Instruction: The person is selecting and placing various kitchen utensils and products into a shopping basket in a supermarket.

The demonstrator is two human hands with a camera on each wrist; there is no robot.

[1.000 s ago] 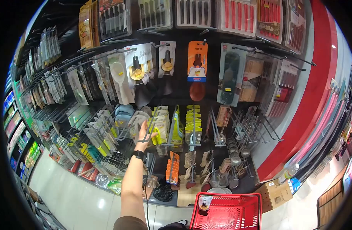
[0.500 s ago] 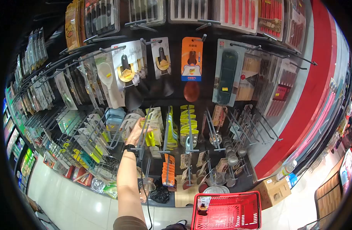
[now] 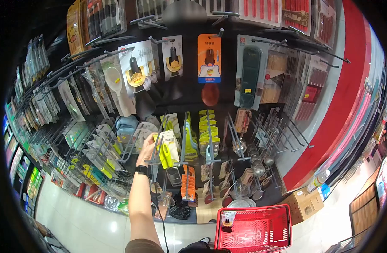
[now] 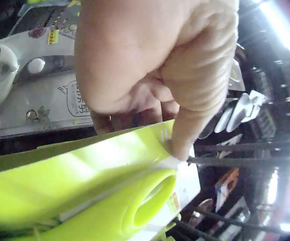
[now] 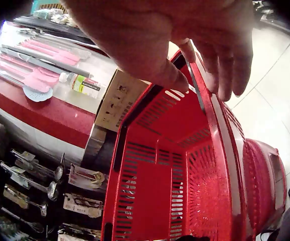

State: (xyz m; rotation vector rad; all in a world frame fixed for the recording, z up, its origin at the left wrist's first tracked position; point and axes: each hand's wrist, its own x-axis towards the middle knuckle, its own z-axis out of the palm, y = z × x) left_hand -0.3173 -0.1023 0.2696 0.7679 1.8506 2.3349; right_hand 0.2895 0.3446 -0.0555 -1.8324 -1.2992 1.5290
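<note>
My left hand [image 3: 147, 149] reaches among the hooks of the lower rack and pinches a carded utensil with a lime-green handle [image 3: 165, 156]. In the left wrist view, the thumb [image 4: 182, 138] presses the front of the lime-green card while the other fingers go behind it. The handle [image 4: 150, 201] has an oval hole near its end. A grey hook prong [image 4: 235, 161] runs close beside the thumb. My right hand [image 5: 205, 45] grips the rim of a red shopping basket [image 5: 225, 150], thumb on the inner side and fingers outside; the head view does not show this hand.
A small carded item with a black part [image 3: 227, 222] lies in the basket. Grey hooks [image 3: 225, 159] jut out all along the rack. More lime-green carded tools [image 3: 208, 133] and orange packs [image 3: 188, 185] hang nearby. A cardboard box [image 3: 305, 204] stands on the floor right of the basket.
My left hand has closed on the carded utensil, which has come forward and now hangs tilted towards me. The basket sits slightly farther right in the head view.
</note>
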